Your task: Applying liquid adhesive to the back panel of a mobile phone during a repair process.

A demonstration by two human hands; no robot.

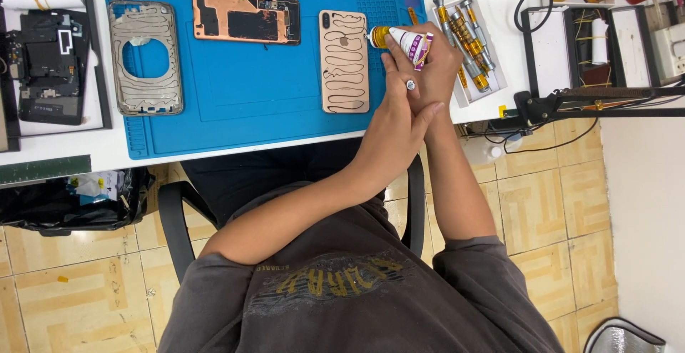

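My right hand [437, 64] grips a white glue tube [408, 41] with a purple label, its yellow nozzle [379, 37] pointing left at the right edge of a gold phone back cover [343, 60]. The cover lies on the blue mat [242, 110] and carries wavy lines of glue. My left hand [394, 125] presses against the right hand from below, and a small round silver cap [410, 84] sits pinched at its fingertips. Both forearms cross over the table's front edge.
On the mat also lie a silver phone frame [143, 57] with glue lines and a copper-coloured phone body [246, 16]. A white tray of screwdrivers [467, 46] sits right of my hands. Black phone parts [50, 68] rest at far left. A black arm stand [592, 103] juts in at right.
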